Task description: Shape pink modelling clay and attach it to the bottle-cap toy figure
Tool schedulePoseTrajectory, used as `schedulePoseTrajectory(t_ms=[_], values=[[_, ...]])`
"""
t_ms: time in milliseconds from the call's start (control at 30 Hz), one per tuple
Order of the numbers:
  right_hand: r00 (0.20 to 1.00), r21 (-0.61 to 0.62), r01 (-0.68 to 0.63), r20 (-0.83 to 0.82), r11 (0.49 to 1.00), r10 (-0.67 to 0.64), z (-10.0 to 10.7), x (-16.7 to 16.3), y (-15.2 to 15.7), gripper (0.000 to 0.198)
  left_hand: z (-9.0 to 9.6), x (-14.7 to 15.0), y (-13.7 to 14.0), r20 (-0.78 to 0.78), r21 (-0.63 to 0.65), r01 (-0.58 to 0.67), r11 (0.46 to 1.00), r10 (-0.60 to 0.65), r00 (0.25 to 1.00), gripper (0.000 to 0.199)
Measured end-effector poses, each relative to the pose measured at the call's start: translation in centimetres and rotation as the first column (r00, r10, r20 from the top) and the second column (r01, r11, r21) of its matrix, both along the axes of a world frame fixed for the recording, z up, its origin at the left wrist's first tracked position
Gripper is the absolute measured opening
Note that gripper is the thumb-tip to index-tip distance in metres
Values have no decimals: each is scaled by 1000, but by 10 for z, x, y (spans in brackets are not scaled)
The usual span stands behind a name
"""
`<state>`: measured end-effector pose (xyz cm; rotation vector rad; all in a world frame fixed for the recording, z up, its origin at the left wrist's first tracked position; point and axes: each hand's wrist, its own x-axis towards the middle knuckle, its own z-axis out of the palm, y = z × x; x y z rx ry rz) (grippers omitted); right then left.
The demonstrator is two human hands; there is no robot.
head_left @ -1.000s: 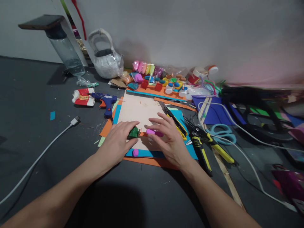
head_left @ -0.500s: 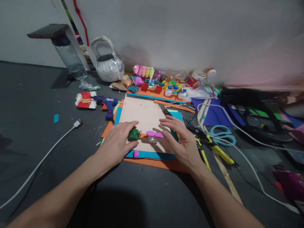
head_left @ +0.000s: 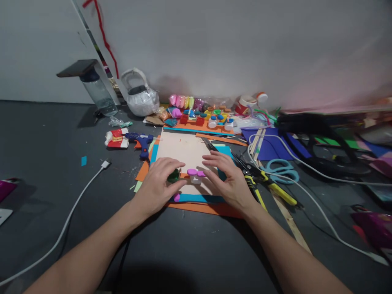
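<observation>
My left hand [head_left: 157,183] is over the cream sheet [head_left: 183,149] with thumb and fingers apart. Its thumb and fingers partly hide a small dark green piece [head_left: 174,176], and no firm grip on it shows. Between my two hands stands a small white piece [head_left: 195,179] with a flat, two-lobed pink clay top [head_left: 196,173]. On the right, my right hand [head_left: 228,179] has its fingers spread, the thumb tip close to the pink top; whether they touch I cannot tell. A pink clay lump [head_left: 177,197] lies on the blue strip [head_left: 199,199] below my left thumb.
A blue glue gun [head_left: 142,143] rests left of the sheet. Small clay figures [head_left: 211,118] stand on an orange board behind. To the right lie yellow-handled pliers [head_left: 283,194], blue scissors [head_left: 280,171] and a white cable [head_left: 318,216]. A silver kettle [head_left: 142,100] and water bottle [head_left: 99,94] stand back left.
My left hand has shifted right and now covers more of the green piece. My right thumb is nearer the pink top. The view has tilted up and turned a little left.
</observation>
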<state>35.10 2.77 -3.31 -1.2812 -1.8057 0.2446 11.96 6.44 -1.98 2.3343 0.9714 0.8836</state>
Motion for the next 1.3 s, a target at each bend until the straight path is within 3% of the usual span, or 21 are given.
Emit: schedulePoseTrajectory(t_ms=[367, 633, 1133, 1300], values=[[977, -27, -50, 207, 998, 55, 4, -14, 4, 21, -7, 2, 6, 49, 121, 3, 993, -9, 999, 24], [954, -46, -5, 300, 999, 18, 3, -25, 5, 17, -6, 2, 3, 49, 164, 5, 987, -14, 999, 22], [969, -39, -10, 247, 999, 19, 7, -25, 4, 20, -5, 2, 3, 37, 114, -1, 993, -3, 999, 21], [986, -16, 87, 141, 996, -84, 9, -3, 2, 26, 2, -9, 11, -54, -1, -8, 1000, 8, 998, 42]])
